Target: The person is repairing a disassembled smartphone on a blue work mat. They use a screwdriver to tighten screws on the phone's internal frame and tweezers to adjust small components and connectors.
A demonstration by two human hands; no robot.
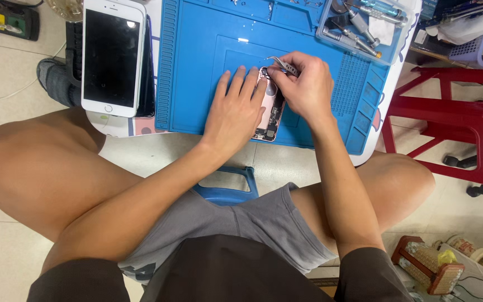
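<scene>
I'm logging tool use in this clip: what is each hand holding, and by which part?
The right hand pinches metal tweezers around their middle. The left hand holds nothing; it lies flat on the opened phone body.

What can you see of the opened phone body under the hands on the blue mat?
The opened phone body is a pinkish metal shell lying flat and face-open on the blue mat, its long axis running away from the person. Dark inner parts show near its lower end. The left hand lies flat across its left side; the right hand holds metal tweezers at its upper end. Most of it is hidden.
</scene>
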